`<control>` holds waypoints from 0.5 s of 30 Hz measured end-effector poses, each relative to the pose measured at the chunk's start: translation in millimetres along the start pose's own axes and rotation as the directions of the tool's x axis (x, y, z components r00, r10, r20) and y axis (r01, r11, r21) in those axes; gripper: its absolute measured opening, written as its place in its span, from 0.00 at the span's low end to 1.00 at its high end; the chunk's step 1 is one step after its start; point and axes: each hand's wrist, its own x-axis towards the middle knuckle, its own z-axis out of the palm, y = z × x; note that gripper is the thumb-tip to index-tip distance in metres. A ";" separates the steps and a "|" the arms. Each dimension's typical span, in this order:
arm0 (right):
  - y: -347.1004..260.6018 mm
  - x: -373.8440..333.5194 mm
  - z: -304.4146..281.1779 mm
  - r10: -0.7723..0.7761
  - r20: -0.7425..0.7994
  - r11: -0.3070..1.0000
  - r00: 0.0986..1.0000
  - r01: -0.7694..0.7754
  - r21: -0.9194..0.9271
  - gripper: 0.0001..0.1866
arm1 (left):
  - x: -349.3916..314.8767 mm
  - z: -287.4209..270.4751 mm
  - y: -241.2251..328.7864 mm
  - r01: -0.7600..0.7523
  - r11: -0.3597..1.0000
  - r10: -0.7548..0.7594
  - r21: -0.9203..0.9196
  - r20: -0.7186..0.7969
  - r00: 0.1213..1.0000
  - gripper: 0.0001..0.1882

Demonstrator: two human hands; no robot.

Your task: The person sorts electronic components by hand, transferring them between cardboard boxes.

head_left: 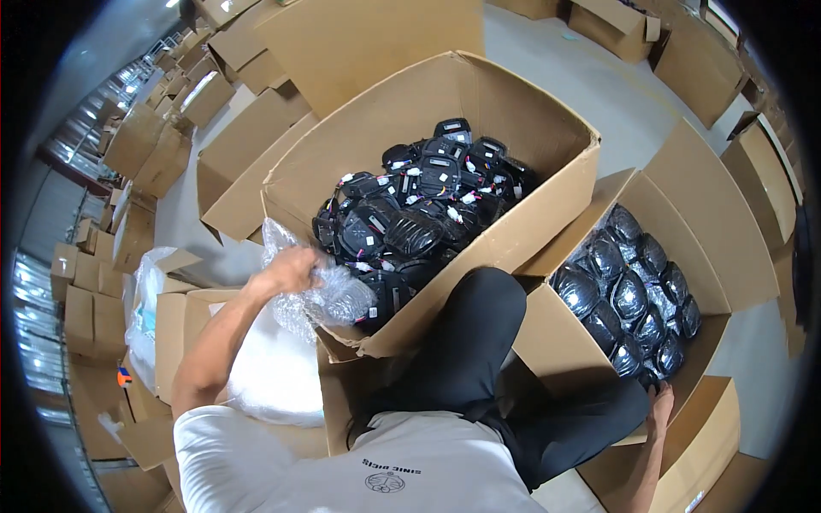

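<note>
My left hand [297,270] is closed around a crumpled sheet of clear bubble wrap [344,299], over the near left corner of a large open cardboard box [530,111]. Inside that box lies a heap of black plastic housings [440,175] with thin wires and white connectors. To the right, a second cardboard box [564,350] holds rows of black parts wrapped in clear film [630,293]. My right hand [660,406] is at this box's near end, its fingers curled against a dark wrapped part and partly hidden.
A white roll of wrapping material [274,368] stands in a carton by my left arm. My bent knee [483,308] rests against the large box. Open cartons [248,171] stand left and behind, with more stacked boxes [150,145] at the far left. Raised flaps [710,214] edge the right box.
</note>
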 end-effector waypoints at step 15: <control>-464.8 -37.0 -156.4 -0.620 -0.403 0.306 0.673 0.680 0.666 0.31 | 12.7 -248.3 214.4 -0.909 0.138 0.118 -0.394 -0.904 0.410 0.11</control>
